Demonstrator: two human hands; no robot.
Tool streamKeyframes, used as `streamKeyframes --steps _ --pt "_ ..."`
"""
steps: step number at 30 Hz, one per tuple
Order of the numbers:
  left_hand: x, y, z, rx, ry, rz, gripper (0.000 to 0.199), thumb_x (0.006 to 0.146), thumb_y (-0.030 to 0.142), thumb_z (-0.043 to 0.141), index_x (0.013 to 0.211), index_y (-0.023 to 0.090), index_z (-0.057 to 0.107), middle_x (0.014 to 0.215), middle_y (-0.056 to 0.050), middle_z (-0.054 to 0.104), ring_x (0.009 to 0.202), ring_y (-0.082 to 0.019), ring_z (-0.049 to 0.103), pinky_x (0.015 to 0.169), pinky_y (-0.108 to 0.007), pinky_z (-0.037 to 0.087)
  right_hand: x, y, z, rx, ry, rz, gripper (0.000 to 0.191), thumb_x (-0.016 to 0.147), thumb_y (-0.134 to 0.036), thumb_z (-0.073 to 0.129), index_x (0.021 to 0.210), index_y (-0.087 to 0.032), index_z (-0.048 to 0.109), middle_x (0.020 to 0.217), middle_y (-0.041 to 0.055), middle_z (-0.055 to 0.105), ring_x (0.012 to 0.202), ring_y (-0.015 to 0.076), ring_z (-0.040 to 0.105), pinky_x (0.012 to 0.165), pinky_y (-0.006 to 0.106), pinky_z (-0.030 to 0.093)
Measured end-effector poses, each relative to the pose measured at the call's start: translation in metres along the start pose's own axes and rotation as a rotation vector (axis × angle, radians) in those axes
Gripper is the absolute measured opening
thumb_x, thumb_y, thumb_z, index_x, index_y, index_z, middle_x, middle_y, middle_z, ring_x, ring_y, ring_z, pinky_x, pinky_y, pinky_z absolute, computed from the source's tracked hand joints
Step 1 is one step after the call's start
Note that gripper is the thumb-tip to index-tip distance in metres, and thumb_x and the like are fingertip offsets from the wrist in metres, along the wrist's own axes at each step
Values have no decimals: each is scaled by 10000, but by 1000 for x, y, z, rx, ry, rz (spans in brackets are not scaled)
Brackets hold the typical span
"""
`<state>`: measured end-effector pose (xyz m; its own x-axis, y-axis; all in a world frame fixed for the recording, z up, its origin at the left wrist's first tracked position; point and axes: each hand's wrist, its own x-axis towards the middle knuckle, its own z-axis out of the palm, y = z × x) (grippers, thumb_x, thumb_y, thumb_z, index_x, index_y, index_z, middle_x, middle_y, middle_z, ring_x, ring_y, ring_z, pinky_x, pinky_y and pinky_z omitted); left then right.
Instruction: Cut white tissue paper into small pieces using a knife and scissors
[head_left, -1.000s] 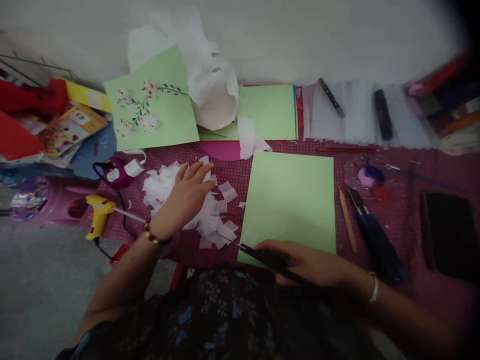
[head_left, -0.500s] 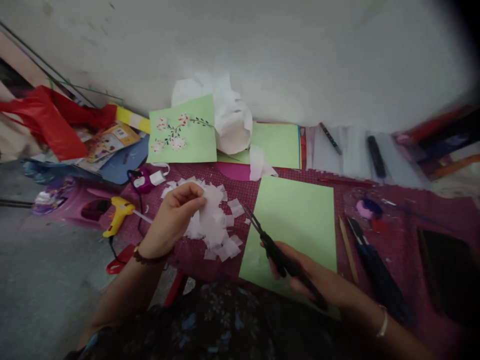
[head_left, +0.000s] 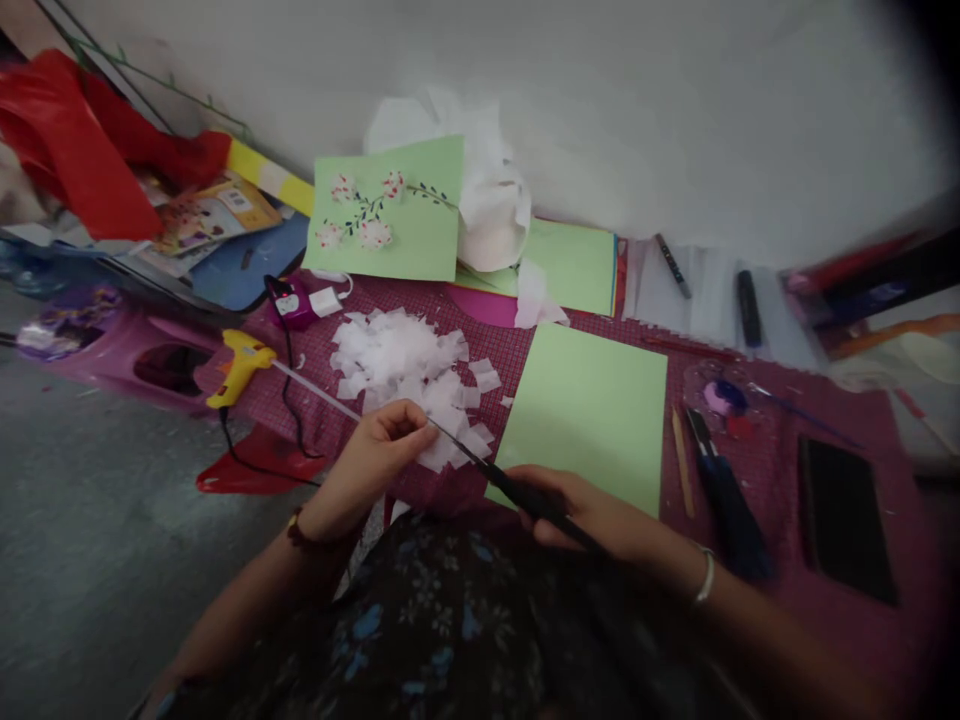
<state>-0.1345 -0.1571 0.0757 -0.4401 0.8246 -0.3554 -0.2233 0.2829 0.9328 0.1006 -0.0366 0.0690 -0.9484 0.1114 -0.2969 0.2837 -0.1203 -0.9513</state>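
My left hand (head_left: 382,450) is pinched at the lower edge of a pile of white paper pieces (head_left: 405,350); what lies between its fingertips is too small to make out. In my right hand (head_left: 585,510) are black-handled scissors (head_left: 517,492), whose tips reach the fingertips of my left hand. The blades look closed or nearly closed. A blank light green sheet (head_left: 592,410) lies just beyond my right hand. Behind the pile, another green sheet (head_left: 420,240) bears white and red flowers on a dark branch.
A yellow glue gun (head_left: 244,365) rests at the left of the red patterned table (head_left: 300,340). Crumpled white paper (head_left: 491,215) leans by the wall. On the right are a wooden stick (head_left: 682,462), a dark blue-handled tool (head_left: 731,510) and a black phone-like slab (head_left: 847,520).
The scissor tips have come to my left fingertips, and the blades have closed up. Both hands are nearer together and lower relative to the white pile. The camera view has shifted.
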Motion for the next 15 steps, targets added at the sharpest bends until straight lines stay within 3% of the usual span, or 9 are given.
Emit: streamKeyframes --steps 6,8,12,15 --pt "-2 -15 -17 -160 -40 -50 322 672 249 811 778 171 517 645 58 592 543 -61 541 531 -162 418 11 6 2 -27 -24 61 618 803 -564 679 1246 -140 601 830 51 595 778 185 556 700 313 486" --pt "-3 -16 -19 -188 -98 -71 352 687 230 799 914 188 533 718 44 642 606 -91 607 582 -191 468 12 6 3 -33 -28 79 617 811 -574 666 1249 -144 601 809 46 591 772 186 557 689 313 485" --pt "-2 -14 -19 -176 -135 -106 626 709 205 772 1256 219 469 775 50 655 661 -101 632 633 -212 486 15 5 3 -66 -19 96 620 807 -581 666 1247 -149 607 868 62 620 835 207 577 749 339 490" --pt "1 -13 -18 -135 -113 -97 696 701 209 771 1319 208 450 733 72 602 622 -77 580 592 -186 436 18 4 2 -120 -10 109 620 805 -550 675 1266 -142 603 963 86 646 896 231 593 801 359 489"
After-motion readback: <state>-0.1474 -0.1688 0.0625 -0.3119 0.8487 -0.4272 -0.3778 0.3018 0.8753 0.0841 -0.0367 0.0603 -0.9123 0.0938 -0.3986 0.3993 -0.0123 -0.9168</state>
